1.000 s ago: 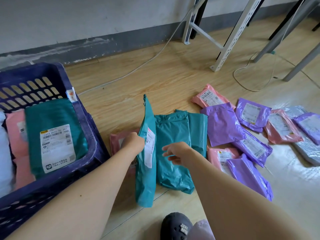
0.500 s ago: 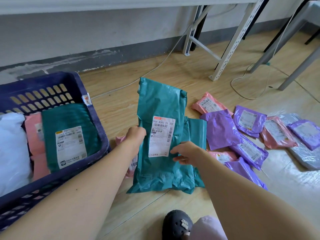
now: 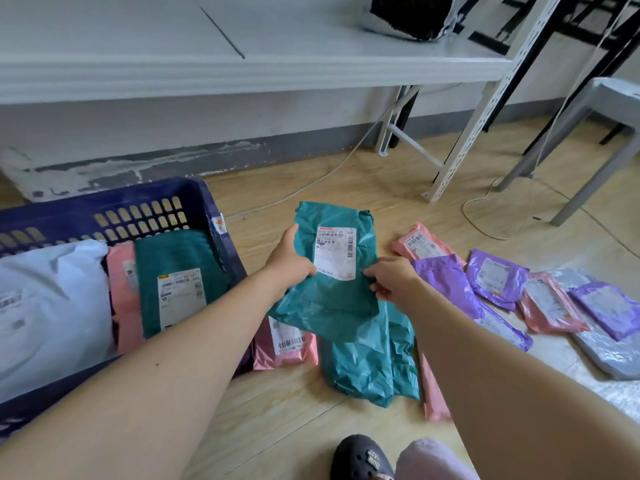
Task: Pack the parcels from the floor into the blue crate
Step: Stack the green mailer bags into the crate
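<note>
I hold a teal parcel [image 3: 332, 292] with a white label above the floor, between the crate and the pile. My left hand [image 3: 289, 259] grips its left edge, and my right hand [image 3: 393, 280] pinches its right edge. The blue crate [image 3: 204, 202] stands at the left and holds a white parcel [image 3: 52, 306], a pink parcel [image 3: 121, 292] and a teal parcel [image 3: 180, 271]. Another teal parcel [image 3: 367, 362] lies on the floor below the held one, with a pink parcel [image 3: 284, 344] beside the crate. Purple parcels [image 3: 446, 282], pink ones [image 3: 550, 306] and a grey parcel [image 3: 609, 351] lie to the right.
A white table [image 3: 242, 71] stands over the wall side, its perforated metal leg [image 3: 485, 109] reaching the floor beyond the parcels. A grey stool leg [image 3: 595, 178] and loose cables [image 3: 485, 216] are at the right. My dark shoe [image 3: 360, 459] is at the bottom edge.
The teal parcel has been lifted off the floor pile and turned label-up, moving up and toward the crate. My right hand has taken hold of its right edge. The view has tilted upward.
</note>
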### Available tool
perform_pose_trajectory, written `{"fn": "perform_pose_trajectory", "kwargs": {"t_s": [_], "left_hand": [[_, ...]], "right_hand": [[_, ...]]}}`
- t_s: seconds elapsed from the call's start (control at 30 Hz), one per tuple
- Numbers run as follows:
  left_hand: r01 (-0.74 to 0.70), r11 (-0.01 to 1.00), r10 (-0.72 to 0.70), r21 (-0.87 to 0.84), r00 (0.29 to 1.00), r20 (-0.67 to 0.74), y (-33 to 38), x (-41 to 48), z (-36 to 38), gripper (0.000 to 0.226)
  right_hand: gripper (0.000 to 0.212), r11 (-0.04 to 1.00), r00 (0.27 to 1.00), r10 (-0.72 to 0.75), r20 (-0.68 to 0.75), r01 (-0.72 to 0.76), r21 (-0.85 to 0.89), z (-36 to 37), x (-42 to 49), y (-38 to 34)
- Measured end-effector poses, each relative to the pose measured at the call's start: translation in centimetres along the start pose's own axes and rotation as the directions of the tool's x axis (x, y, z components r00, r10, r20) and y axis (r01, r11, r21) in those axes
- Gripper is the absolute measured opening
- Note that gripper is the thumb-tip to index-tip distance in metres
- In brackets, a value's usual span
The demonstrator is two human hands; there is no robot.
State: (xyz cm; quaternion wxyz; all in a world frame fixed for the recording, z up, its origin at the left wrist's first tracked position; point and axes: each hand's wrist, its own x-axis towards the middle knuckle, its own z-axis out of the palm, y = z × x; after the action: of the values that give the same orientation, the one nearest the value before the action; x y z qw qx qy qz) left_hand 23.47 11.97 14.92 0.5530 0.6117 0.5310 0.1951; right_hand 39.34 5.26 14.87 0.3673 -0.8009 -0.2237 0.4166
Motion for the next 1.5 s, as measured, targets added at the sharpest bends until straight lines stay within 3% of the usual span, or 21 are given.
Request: {"fn": "perform_pose_trajectory", "kwargs": {"t_s": [0.27,0.57,0.87,1.03,1.17,1.5], "left_hand": [[-0.039,0.999,0.038,-0.003,0.987,-0.154,1.2,-2.9,-3.1,0.077],[-0.082,0.993,0.04,-0.088,0.914,-0.403,-0.4,-4.5,-10.4,0.071],[0.033,0.998,-0.059,-0.059,0.845,-0.531,-5.2,-4.3,-17.7,0.068],[0.125,0.991,-0.128,-0.043,0.834,-0.536,-10.0,-3.9,-20.4,0.069],[0.19,0.981,-0.15,0.026,0.845,-0.514,-13.6,-3.0,-21.2,0.069],[0.365,0.91,-0.3,0.197,0.907,-0.296,-19.7,-0.3,-20.9,0.072]], "right_hand": [[0.019,0.989,0.987,-0.146,-0.063,0.145,-0.016,2.1,-2.7,-3.2],[0.03,0.943,0.943,-0.332,-0.006,0.332,0.04,10.1,-5.5,-7.9],[0.058,0.9,0.876,-0.409,0.255,0.433,-0.046,18.4,-6.9,-8.8],[0.069,0.889,0.849,-0.353,0.394,0.435,-0.141,23.0,-6.3,-7.2],[0.06,0.861,0.839,-0.293,0.459,0.44,-0.254,25.6,-5.6,-5.8],[0.049,0.791,0.846,-0.123,0.519,0.4,-0.463,28.4,-2.9,-3.2]]}}
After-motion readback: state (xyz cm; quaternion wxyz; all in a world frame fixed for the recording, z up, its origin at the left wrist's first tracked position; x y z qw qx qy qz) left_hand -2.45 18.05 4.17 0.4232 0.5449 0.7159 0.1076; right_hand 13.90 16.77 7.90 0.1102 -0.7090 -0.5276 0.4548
